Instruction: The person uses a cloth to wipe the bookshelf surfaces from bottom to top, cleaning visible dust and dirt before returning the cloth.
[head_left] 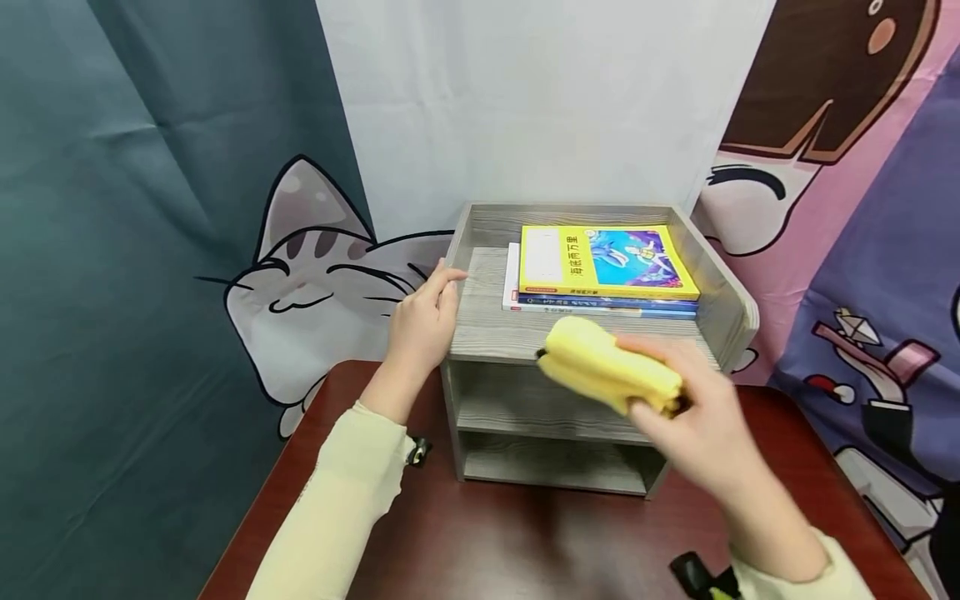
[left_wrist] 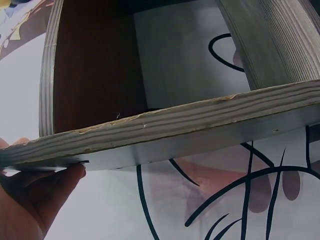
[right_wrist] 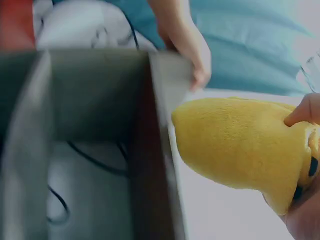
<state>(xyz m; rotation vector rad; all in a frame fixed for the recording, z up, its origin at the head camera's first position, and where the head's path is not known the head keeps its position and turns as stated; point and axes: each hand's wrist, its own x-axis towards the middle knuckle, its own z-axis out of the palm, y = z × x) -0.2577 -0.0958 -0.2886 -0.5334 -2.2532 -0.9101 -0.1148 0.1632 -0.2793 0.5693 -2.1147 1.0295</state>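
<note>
My right hand [head_left: 701, 417] holds a bundled yellow cloth [head_left: 600, 362] in front of the small grey wood-grain shelf [head_left: 495, 337]. Soft, fuzzy fabric with dark marks near the gripped end shows on the cloth [right_wrist: 230, 145] in the right wrist view. At the shelf's left side, my left hand [head_left: 423, 321] grips the upper edge of the side panel. The left wrist view has fingers [left_wrist: 67, 182] under that panel's edge [left_wrist: 150, 120] and part of the hand over it. On the shelf's top lies a stack of books, the uppermost a yellow picture-covered book [head_left: 555, 262].
The shelf stands on a dark red-brown table [head_left: 450, 542], with two open compartments below its top board. Raised side panels and a back panel [head_left: 570, 215] border the top. Behind hangs a printed curtain [head_left: 187, 333] with a cartoon cat.
</note>
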